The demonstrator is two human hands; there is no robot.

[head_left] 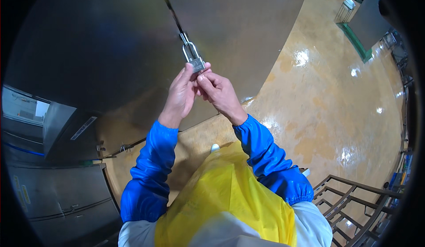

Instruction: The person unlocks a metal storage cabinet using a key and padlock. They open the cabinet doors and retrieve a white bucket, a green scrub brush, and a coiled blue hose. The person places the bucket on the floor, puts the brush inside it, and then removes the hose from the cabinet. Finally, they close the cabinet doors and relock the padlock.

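Observation:
A silver padlock (196, 64) hangs by its long shackle from a metal hasp (183, 37) at the seam of a large grey metal door (230, 21). My left hand (180, 90) is closed on the padlock's body, thumb on its face and fingers behind it. Just below, my right hand (218, 90) is pinched at the padlock's lower end. Whatever lies between its thumb and fingers is too small and too hidden to name. Both forearms wear blue sleeve covers.
Yellow apron (230, 189) hangs in front of me over a wet tan floor (318, 101). A brown metal rack (354, 202) stands at the lower right. Steel cabinets (57, 198) are at the lower left. Far right, a grey panel (365, 21) has a green base.

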